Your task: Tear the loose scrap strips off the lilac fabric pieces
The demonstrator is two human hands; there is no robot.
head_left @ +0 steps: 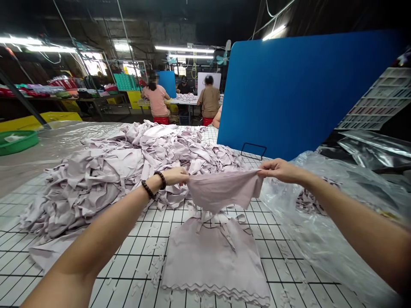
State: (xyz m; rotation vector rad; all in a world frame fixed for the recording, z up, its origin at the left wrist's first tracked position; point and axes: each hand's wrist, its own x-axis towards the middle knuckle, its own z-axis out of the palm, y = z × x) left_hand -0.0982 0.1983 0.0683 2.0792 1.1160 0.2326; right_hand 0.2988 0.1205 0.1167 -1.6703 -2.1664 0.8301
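Observation:
A pale mauve garment [224, 190] hangs stretched between my two hands, above the table. My left hand [176, 176], with two dark bead bracelets at the wrist, pinches its left top corner. At the opposite corner my right hand [276, 170] grips the edge between thumb and fingers. Directly below lies a flat garment of the same colour [213, 256], with a wavy hem toward me and thin straps at its far end. Behind my left hand spreads a large heap of similar garments [105, 175].
White table [128, 273] with black grid lines, dotted with small pale scraps. A clear plastic bag [321, 231] holding garments lies at right. A blue panel [272, 94] stands behind it. At far left is a green basket [19, 142]. Several people sit working at the back.

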